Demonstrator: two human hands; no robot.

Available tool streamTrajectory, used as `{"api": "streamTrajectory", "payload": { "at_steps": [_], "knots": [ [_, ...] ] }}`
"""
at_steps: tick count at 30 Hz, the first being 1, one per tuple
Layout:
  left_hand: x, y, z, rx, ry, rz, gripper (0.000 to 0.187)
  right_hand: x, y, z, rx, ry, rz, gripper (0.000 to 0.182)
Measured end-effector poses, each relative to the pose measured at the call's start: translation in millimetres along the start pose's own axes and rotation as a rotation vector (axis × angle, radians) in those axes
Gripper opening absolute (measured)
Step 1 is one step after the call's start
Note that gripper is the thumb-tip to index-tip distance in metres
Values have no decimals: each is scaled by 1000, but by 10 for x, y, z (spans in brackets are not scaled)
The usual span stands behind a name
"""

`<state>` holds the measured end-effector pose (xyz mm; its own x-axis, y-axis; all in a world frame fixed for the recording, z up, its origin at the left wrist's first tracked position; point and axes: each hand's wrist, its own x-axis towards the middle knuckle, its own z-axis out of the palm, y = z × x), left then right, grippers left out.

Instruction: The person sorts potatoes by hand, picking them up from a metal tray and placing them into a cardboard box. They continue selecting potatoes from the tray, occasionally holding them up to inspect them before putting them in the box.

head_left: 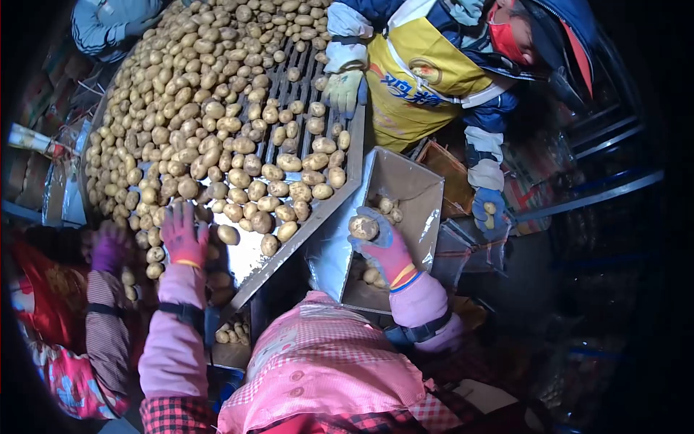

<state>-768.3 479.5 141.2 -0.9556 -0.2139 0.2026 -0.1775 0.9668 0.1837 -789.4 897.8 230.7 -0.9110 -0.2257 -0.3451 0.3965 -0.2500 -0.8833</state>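
While my right hand (383,249) grips a potato (363,227) over the chute (405,184) (metal), my left hand (183,237) lies flat, fingers released, on the table (253,257) potatoes.

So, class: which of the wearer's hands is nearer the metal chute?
Right. The right hand holds a potato directly over the chute. The left hand rests on the potato table, well off to the chute's left.

Potatoes (217,116) lie on the table (303,224), chute (405,181) right.
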Motion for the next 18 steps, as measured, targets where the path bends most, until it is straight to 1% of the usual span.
{"api": "streamTrajectory", "payload": {
  "at_steps": [2, 4, 5, 6, 8, 9, 10, 12, 13, 14, 15, 16, 18],
  "knots": [
    [-266, 179, 16, -107, -6, 218, 57, 53, 18, 4, -5, -22, 3, 68],
    [-597, 606, -113, -308, -219, 348, 64, 49, -110, 142, 138, 6, 54, 65],
    [-789, 700, -57, -340, -284, 356, 66, 51, -156, 213, 221, -39, 43, 58],
    [-917, 754, -1, -370, -349, 364, 69, 68, -197, 226, 232, -49, 44, 58],
    [-957, 808, -176, -363, -375, 365, 70, 64, -273, 250, 279, -241, 132, 57],
    [-949, 773, -209, -331, -406, 367, 71, 24, -315, 282, 156, -242, 93, 53],
    [-911, 758, -217, -334, -408, 379, 71, 24, -271, 244, 158, -231, 86, 53],
    [-810, 768, -203, -321, -396, 401, 77, 44, -79, 79, 50, -141, 194, 51],
    [-724, 815, -176, -300, -379, 408, 76, 15, 48, -18, 128, -117, 190, 51],
    [-616, 900, -183, -347, -333, 439, 74, -10, 216, -66, 125, -92, 178, 51],
    [-547, 911, -94, -357, -331, 476, 73, -33, 352, -115, 81, -74, 106, 54],
    [-486, 992, 88, -399, -325, 540, 71, -116, 323, -250, 15, -20, 24, 57],
    [-386, 1157, 271, -448, -285, 631, 70, -295, 145, -290, -83, 105, 195, 60]
  ]
}}
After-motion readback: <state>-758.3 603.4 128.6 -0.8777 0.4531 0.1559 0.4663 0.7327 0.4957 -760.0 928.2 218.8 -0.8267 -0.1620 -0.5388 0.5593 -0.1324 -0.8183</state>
